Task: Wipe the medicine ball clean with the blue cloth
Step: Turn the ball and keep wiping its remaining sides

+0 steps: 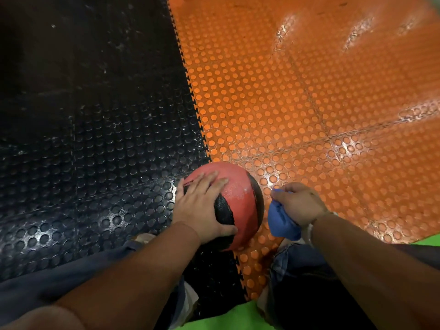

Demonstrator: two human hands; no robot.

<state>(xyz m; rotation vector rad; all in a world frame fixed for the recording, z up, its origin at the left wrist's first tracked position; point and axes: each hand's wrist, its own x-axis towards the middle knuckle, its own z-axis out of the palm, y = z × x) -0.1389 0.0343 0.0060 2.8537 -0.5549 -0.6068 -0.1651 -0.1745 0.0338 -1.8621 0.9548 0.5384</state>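
- The medicine ball [240, 194] sits on the floor straight across the toothed seam where the black mat [95, 139] meets the orange mat [297, 96], close in front of your knees.
- Its skin is red with curved black panels. A pale, dull smear shows on the red band near the top.
- Your left hand [202, 208] lies flat over the ball's left and upper side. The fingers are spread and nearly straight, pressing on the surface, and the thumb reaches round the near side.
- Your right hand [300, 203] is curled tight round the blue cloth [281, 225], which is bunched into a wad that hangs below the fist.
- The cloth is just beside the ball's right flank, with a thin strip of orange mat showing between them.
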